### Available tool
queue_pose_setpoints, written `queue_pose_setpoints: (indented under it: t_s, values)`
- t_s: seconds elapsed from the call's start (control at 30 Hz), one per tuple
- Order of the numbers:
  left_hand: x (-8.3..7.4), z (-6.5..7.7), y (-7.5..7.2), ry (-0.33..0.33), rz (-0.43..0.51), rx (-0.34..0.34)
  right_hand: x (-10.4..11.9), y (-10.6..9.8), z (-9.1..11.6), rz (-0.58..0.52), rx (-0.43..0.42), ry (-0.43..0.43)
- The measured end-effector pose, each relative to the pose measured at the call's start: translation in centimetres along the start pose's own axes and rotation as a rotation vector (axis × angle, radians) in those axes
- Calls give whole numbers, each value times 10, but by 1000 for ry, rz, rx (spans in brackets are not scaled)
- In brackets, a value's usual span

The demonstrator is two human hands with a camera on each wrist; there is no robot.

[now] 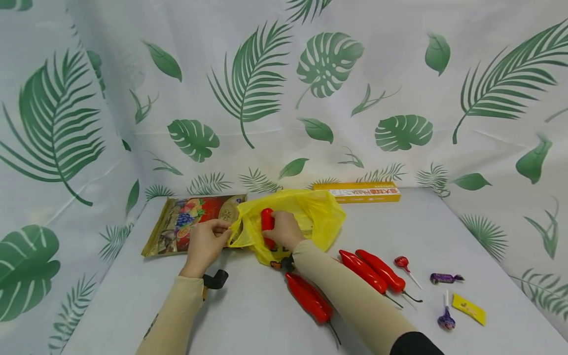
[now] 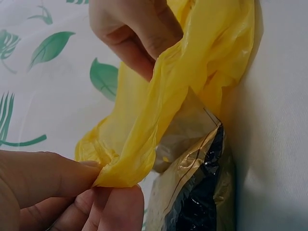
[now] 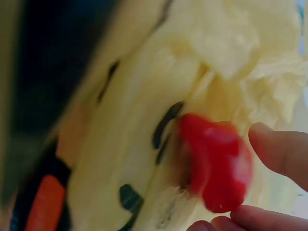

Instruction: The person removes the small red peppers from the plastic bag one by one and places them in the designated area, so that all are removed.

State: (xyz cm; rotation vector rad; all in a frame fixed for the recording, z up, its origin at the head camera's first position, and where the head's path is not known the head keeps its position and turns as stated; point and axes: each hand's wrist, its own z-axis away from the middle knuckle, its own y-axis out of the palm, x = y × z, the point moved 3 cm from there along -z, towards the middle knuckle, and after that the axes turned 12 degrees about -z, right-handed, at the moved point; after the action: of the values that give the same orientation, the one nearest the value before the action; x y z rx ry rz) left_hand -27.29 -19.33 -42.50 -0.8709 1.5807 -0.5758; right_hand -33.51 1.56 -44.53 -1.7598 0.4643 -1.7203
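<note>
A yellow plastic bag lies toward the back of the table, its mouth facing the person. My left hand pinches the bag's rim between thumb and fingers, close up in the left wrist view. At the mouth, my right hand holds a red chili pepper against the yellow plastic. In the right wrist view the pepper lies between thumb and fingers, and its far part is blurred. More red chili peppers lie beside and behind the right forearm, which partly covers them.
Behind the left hand lies a gold and red fruit-printed packet. A yellow-orange box sits at the back edge. On the right are a red lollipop, a purple lollipop, a purple wrapped candy and a yellow packet.
</note>
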Motion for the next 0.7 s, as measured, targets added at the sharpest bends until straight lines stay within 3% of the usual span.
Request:
queue_pose_setpoints:
  t_s: [0.33,0.7]
  values:
    - [1,-1,1,-4,-9,-13,-1,0,-5,-26,-15,74]
    - [-1,0,1,7,-16,-22,0,-1,-5,7,-34,13]
